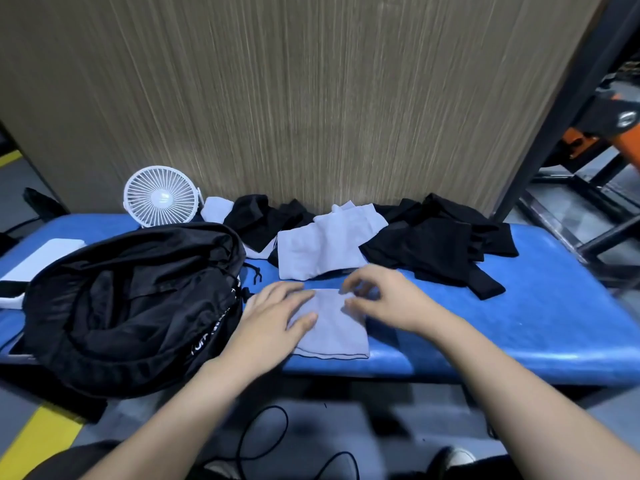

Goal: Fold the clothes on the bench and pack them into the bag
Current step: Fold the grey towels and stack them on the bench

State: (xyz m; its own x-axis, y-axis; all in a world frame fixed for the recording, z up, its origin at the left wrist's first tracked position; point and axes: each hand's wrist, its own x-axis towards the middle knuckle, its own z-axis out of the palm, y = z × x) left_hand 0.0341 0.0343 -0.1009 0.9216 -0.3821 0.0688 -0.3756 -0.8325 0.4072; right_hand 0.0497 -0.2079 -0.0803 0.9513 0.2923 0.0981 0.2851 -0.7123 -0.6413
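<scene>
We are working at the blue padded bench (519, 323), where a small grey cloth (332, 327) is lying flat near the front edge, already folded into a neat rectangle. Our left hand (277, 310) is resting flat on the cloth's left part, fingers straight and pressing it down. Our right hand (384, 296) is hovering at the cloth's upper right corner with the thumb and fingers curled toward each other; the motion blur there is keeping us from telling whether they are pinching the fabric or just closing above it. The black bag (131, 306) is sitting on the bench just left of the cloth, its mouth gaping open and its drawstring trailing toward us. Behind the cloth, a larger grey garment (322, 247) is lying loosely spread, and black clothes (436, 244) are heaped to its right and further back against the wooden panel (311, 98). A white fan (161, 195) is standing behind the bag, and a black cable (263, 441) is looping on the floor below.
</scene>
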